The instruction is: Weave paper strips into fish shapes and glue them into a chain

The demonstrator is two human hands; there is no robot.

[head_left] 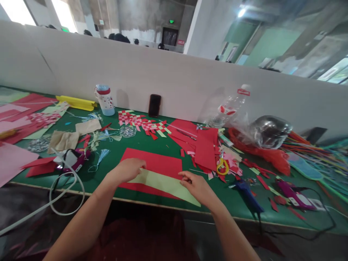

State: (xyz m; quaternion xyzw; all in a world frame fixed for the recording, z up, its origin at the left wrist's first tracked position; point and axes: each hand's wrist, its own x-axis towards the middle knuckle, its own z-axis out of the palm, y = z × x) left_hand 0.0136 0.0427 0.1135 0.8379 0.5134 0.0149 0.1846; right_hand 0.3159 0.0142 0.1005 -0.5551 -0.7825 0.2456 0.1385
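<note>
A long light green paper strip [163,182] lies slantwise across a red paper sheet [160,162] at the table's front edge. My left hand [132,169] grips the strip's left end, its fingers curled over the upper edge. Around the strip's right part, my right hand [197,185] has its fingers bent, with the thumb side hidden from view. The strip's right tip sticks out past the red sheet towards the table's edge.
Behind stand a cup [105,100], a phone [154,106] and a plastic bottle [230,108]. Woven red and green paper pieces [141,122] lie mid-table. Yellow-handled scissors [222,166], a blue glue gun [248,195] and paper scraps are at right; a white cable [78,181] loops at left.
</note>
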